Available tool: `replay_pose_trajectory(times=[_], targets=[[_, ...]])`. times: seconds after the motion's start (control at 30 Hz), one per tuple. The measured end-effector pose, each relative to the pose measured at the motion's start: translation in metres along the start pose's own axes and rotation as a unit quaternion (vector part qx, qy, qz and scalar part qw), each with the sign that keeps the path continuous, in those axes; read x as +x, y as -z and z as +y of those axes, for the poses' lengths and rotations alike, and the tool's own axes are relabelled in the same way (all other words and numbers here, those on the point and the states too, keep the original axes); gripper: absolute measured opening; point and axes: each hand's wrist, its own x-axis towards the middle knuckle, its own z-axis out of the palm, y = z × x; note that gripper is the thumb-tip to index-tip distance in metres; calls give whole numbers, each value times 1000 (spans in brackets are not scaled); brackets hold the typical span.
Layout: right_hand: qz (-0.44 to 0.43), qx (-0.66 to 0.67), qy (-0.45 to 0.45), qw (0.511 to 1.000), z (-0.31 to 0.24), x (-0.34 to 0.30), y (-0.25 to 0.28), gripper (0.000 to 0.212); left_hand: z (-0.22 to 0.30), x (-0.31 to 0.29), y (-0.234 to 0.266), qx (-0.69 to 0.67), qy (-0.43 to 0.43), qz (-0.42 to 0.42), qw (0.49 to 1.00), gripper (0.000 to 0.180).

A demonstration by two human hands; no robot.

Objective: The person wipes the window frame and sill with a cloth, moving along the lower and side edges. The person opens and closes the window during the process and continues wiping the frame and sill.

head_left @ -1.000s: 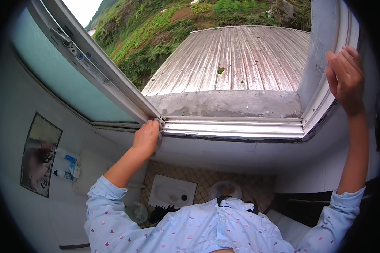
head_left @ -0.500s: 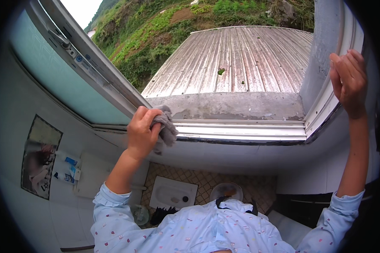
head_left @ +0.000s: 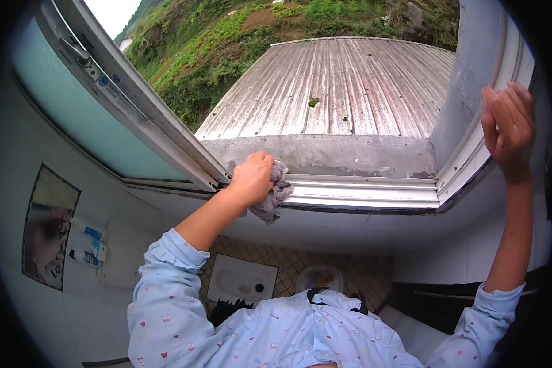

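My left hand (head_left: 252, 178) is closed around a grey cloth (head_left: 276, 191), which is bunched against the white window track (head_left: 362, 191) on the sill. Part of the cloth hangs down over the inner edge of the track. Just left of that hand is the lower corner of the sliding window sash (head_left: 202, 167). My right hand (head_left: 510, 127) is raised beside the right window frame (head_left: 472, 161), its fingers curled in; nothing shows sticking out of them, and the inside of the palm is hidden.
A frosted pane (head_left: 86, 116) fills the left side. Outside lie a concrete ledge (head_left: 331, 150) and a corrugated roof (head_left: 331, 92). Below me are a squat toilet (head_left: 236, 276) and a round basin (head_left: 319, 279) on the tiled floor. Bottles (head_left: 91, 240) stand by the left wall.
My left hand has moved right along the track with the cloth, away from the sash. The right hand has stayed curled beside the frame, and the view has shifted slightly.
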Motion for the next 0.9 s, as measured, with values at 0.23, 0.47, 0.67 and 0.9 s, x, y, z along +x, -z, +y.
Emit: replay_pose_trajectory(times=[0.23, 0.47, 0.67, 0.9], targets=[[23, 25, -22, 999, -4, 7, -1, 12, -43, -29, -20, 189, 22, 51, 980, 22], [16, 26, -30, 999, -10, 12, 0, 13, -42, -78, 46, 48, 33, 216, 975, 25], [0, 14, -33, 999, -7, 14, 4, 12, -53, -118, 73, -323, 101, 288, 896, 13], [-115, 328, -126, 929, -164, 0, -4, 23, -15, -149, 40, -585, 49, 207, 783, 9]])
